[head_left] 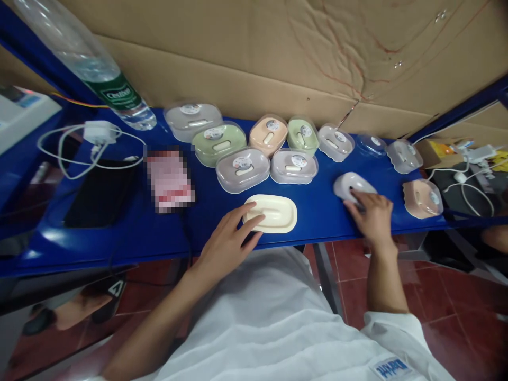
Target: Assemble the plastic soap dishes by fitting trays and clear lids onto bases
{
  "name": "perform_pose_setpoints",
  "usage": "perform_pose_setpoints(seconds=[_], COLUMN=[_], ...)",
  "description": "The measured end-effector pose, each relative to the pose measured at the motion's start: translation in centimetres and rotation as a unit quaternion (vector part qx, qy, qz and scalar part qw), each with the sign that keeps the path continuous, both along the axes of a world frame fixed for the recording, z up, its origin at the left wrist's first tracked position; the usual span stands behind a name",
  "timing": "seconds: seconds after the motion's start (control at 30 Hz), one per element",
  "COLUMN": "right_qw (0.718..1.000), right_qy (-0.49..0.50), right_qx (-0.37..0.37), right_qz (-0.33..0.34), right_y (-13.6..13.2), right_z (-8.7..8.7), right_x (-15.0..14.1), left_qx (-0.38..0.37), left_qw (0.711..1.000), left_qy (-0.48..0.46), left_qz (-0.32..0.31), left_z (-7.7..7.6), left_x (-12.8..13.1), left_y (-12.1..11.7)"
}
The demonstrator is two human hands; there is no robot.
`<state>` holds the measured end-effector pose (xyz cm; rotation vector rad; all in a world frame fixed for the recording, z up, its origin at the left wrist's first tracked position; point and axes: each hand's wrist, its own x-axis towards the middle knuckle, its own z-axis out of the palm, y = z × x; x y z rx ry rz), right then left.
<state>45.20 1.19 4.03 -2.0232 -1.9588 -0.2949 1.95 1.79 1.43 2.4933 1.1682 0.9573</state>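
Note:
My left hand (pixel 228 238) lies with its fingers stretched out on the left end of a cream soap dish (pixel 273 212) that has no lid, near the front edge of the blue shelf (pixel 130 233). My right hand (pixel 371 214) rests with curled fingers on a pale grey soap dish part (pixel 351 185) to the right. Behind them stand several lidded soap boxes in grey, green and peach, among them a grey one (pixel 242 168) and a peach one (pixel 268 135).
A clear water bottle (pixel 99 79) leans at the back left beside a white charger with its cable (pixel 97 132) and a dark tablet (pixel 99 193). A peach box (pixel 423 198) sits at the right end. Cardboard (pixel 278 53) lines the back wall.

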Motion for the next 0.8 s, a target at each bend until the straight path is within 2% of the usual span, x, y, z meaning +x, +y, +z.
perform_pose_setpoints(seconds=[0.07, 0.1, 0.2, 0.27, 0.37, 0.47, 0.67, 0.8], right_qw=[0.988, 0.978, 0.95, 0.941, 0.933, 0.928, 0.936, 0.941], right_qy=[0.046, 0.07, 0.082, 0.061, 0.031, 0.011, -0.008, 0.012], right_qx=[0.011, 0.021, 0.029, 0.005, -0.032, -0.038, -0.013, 0.001], right_qz=[0.146, 0.198, 0.3, 0.334, 0.357, 0.37, 0.352, 0.339], right_y=[-2.5, -3.3, -3.4, -2.3, -0.6, 0.0, -1.1, -2.5], right_z=[0.1, 0.3, 1.2, 1.6, 1.7, 1.5, 1.3, 0.0], right_x=[-5.0, -7.5, -13.7, -16.1, -17.6, -18.0, -18.4, -18.7], left_qx=[-0.008, -0.011, -0.012, 0.005, 0.044, 0.052, -0.023, -0.03], left_qw=[1.0, 1.0, 0.998, 0.998, 0.998, 0.998, 0.999, 0.999], left_qy=[-0.012, -0.023, -0.058, -0.066, -0.044, -0.015, -0.01, -0.007], left_qz=[-0.004, -0.006, -0.015, -0.008, 0.01, -0.008, -0.02, -0.031], left_z=[0.0, 0.0, -0.1, -0.2, -0.3, -0.3, 0.1, 0.4], left_x=[0.0, 0.0, -0.2, -0.4, -0.5, -0.4, -0.3, -0.3], left_y=[0.0, 0.0, 0.0, 0.0, 0.1, 0.2, 0.2, 0.1])
